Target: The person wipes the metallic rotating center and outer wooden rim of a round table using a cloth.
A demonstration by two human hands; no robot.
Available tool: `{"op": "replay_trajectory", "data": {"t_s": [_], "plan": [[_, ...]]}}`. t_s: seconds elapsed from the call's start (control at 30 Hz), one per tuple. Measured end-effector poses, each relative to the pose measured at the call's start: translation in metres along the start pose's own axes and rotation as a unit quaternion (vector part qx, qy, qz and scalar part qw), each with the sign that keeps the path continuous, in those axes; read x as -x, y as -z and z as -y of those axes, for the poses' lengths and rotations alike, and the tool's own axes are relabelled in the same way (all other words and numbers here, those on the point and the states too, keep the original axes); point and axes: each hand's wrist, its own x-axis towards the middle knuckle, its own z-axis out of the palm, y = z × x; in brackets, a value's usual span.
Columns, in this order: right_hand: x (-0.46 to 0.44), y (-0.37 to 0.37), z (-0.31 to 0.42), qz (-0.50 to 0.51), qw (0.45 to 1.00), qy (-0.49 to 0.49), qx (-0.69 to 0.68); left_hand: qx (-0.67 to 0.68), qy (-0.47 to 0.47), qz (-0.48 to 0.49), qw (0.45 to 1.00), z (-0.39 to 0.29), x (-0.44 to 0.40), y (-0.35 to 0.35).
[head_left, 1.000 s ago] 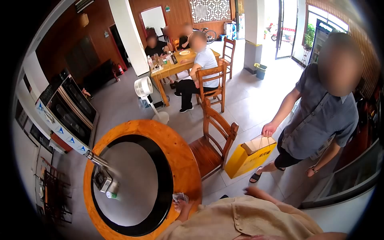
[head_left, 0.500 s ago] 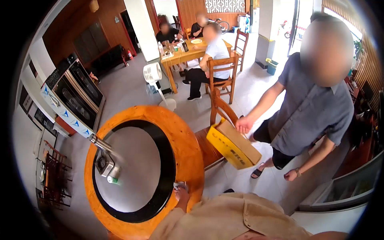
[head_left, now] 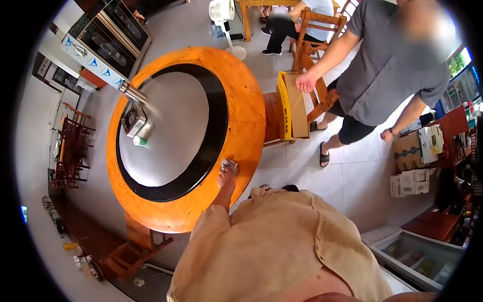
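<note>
My left hand (head_left: 227, 176) is closed on a small crumpled greyish cloth (head_left: 229, 165), pressed against the wide orange-brown wooden rim (head_left: 244, 100) of a round table. Inside that rim run a black ring (head_left: 217, 121) and a grey round centre (head_left: 173, 116). On the centre stands a metal fitting (head_left: 137, 121) under a shiny pipe, with a small green-and-white container (head_left: 140, 141) beside it. My right hand is out of sight.
Across from me a person in a grey shirt (head_left: 375, 75) holds a yellow-and-brown cardboard box (head_left: 298, 108) by a string, over a wooden bench. Nearby are a wooden chair (head_left: 322, 20), a white fan (head_left: 222, 11), stacked cartons (head_left: 410, 182) and a glass-topped freezer (head_left: 420, 256).
The view has tilted downward. The other person's box has gone from tilted in the air to upright at the bench. My left hand with the cloth stays on the rim.
</note>
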Motion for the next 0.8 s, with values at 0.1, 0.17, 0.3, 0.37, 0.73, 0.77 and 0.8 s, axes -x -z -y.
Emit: {"op": "replay_trajectory", "data": {"t_s": [0.1, 0.17, 0.3, 0.37, 0.73, 0.77, 0.8], "plan": [[0.006, 0.001, -0.016, -0.005, 1.0, -0.023, -0.021, 0.009, 0.014, 0.023, 1.0, 0.007, 0.008, -0.003], [0.009, 0.0, -0.024, -0.009, 0.999, -0.033, -0.037, 0.009, 0.02, 0.036, 0.999, 0.01, 0.013, -0.003], [0.014, 0.002, -0.03, -0.016, 0.997, -0.045, -0.06, 0.012, 0.036, 0.053, 0.998, 0.005, 0.027, 0.017], [0.008, 0.001, -0.03, -0.015, 0.997, -0.035, -0.069, 0.035, 0.04, 0.047, 0.997, 0.006, 0.025, 0.012], [-0.017, 0.0, -0.042, -0.002, 0.997, 0.032, -0.071, 0.059, 0.064, 0.071, 0.994, -0.001, 0.027, 0.018], [-0.012, 0.003, -0.035, -0.005, 0.998, 0.026, -0.059, 0.071, 0.063, 0.079, 0.992, -0.001, 0.026, 0.021], [-0.01, 0.001, -0.036, -0.005, 0.996, -0.021, -0.086, 0.078, 0.064, 0.079, 0.992, 0.001, 0.026, 0.021]]}}
